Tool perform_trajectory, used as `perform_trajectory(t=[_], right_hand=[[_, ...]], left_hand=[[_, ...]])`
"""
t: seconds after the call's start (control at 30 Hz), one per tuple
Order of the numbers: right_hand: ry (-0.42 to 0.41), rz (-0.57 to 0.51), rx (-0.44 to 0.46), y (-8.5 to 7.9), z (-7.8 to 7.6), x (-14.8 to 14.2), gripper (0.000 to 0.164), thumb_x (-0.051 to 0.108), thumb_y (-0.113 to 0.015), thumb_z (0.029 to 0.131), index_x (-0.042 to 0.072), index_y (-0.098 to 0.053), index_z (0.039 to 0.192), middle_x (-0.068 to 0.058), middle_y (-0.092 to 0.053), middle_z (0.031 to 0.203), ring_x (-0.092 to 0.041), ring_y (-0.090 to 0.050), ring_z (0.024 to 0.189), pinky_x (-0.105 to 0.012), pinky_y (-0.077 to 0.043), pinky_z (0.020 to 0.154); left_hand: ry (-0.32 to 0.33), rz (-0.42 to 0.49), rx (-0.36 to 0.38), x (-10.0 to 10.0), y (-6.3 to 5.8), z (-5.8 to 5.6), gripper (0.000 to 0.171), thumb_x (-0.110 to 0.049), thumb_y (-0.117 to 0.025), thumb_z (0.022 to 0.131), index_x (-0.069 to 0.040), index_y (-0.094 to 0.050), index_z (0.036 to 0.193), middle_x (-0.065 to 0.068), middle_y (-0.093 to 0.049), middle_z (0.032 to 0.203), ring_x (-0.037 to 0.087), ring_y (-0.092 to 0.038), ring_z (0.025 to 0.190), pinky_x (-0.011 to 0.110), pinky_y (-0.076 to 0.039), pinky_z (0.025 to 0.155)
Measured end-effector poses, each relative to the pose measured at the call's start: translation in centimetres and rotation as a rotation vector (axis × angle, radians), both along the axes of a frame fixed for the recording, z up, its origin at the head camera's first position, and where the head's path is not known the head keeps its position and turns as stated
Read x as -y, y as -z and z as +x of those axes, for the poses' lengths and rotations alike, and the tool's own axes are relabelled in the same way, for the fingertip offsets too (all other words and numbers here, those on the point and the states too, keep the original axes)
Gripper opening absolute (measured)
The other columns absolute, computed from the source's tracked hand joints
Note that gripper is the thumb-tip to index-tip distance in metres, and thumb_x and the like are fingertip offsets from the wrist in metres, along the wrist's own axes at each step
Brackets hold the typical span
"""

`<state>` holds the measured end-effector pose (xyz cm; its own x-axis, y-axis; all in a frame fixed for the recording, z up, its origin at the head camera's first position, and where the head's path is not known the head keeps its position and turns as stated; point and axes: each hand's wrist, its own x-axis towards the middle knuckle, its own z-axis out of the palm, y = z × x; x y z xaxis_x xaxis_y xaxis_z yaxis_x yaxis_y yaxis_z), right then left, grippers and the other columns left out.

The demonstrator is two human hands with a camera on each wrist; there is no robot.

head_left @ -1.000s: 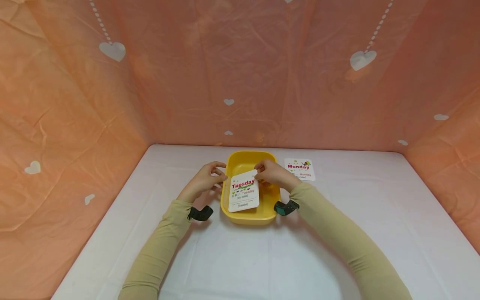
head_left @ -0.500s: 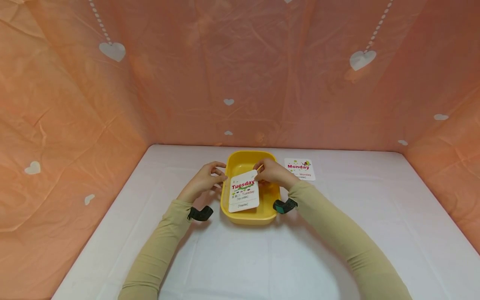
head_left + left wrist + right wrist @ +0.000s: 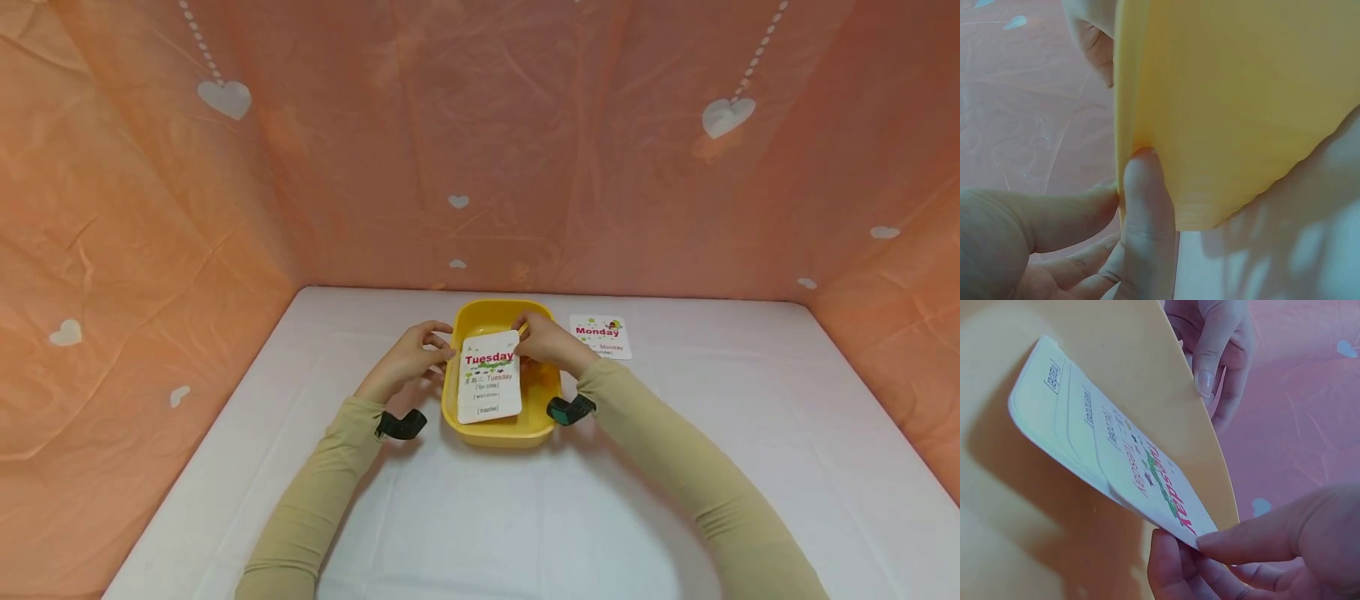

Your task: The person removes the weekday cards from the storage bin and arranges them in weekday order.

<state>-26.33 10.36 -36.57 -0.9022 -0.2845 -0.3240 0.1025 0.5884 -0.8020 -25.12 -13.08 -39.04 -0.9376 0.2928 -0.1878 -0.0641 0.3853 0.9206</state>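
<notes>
A yellow plastic tub point(image 3: 498, 439) stands on the white cloth. My left hand point(image 3: 408, 360) pinches its left rim between thumb and fingers; in the left wrist view one finger point(image 3: 1149, 197) lies along the tub's outer wall. My right hand point(image 3: 553, 343) reaches over the tub's right side and pinches the upper right corner of a stack of word cards point(image 3: 489, 375). "Tuesday" in red is on the top card. In the right wrist view the lower edges of the cards point(image 3: 1082, 419) are fanned, and the stack slants above the tub's floor. The fingertips under the stack are partly hidden.
A "Monday" card point(image 3: 602, 335) lies face up on the white tablecloth point(image 3: 480, 517), right of the tub and partly behind my right wrist. An orange curtain point(image 3: 517, 150) with white hearts encloses the back and sides. Each wrist carries a black camera mount point(image 3: 402, 425).
The card stack has lifted slightly at its top and fanned further, so another printed line shows below "Tuesday". My right hand has shifted slightly up; the left hand keeps its grip on the rim.
</notes>
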Motion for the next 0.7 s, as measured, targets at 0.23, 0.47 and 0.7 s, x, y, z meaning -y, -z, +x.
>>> perform_trajectory(t=[0.23, 0.47, 0.7], right_hand=[[0.008, 0.01, -0.057, 0.15, -0.11, -0.01, 0.039, -0.006, -0.059, 0.089, -0.004, -0.041, 0.123, -0.019, -0.053, 0.092, -0.027, -0.059, 0.068, -0.039, -0.055, 0.071], [0.013, 0.015, -0.082, 0.13, -0.1, -0.06, 0.038, -0.01, -0.056, 0.088, -0.004, -0.04, 0.122, -0.019, -0.051, 0.093, -0.033, -0.06, 0.074, -0.039, -0.055, 0.071], [0.025, 0.023, -0.107, 0.07, -0.15, -0.2, 0.038, -0.01, -0.055, 0.088, -0.004, -0.04, 0.123, -0.02, -0.053, 0.092, -0.036, -0.062, 0.076, -0.041, -0.055, 0.071]], left_hand=[[-0.014, -0.002, 0.006, -0.02, 0.06, -0.15, 0.046, -0.006, -0.062, 0.093, -0.003, -0.044, 0.136, 0.019, -0.056, 0.103, 0.023, -0.063, 0.069, 0.041, -0.056, 0.069], [-0.02, 0.013, 0.007, -0.07, 0.18, -0.2, 0.045, -0.005, -0.061, 0.094, -0.002, -0.044, 0.135, 0.019, -0.057, 0.102, 0.023, -0.064, 0.069, 0.044, -0.056, 0.069], [-0.017, 0.014, 0.006, -0.07, 0.31, -0.31, 0.044, -0.007, -0.06, 0.094, -0.003, -0.044, 0.135, 0.019, -0.057, 0.102, 0.022, -0.064, 0.069, 0.044, -0.056, 0.07]])
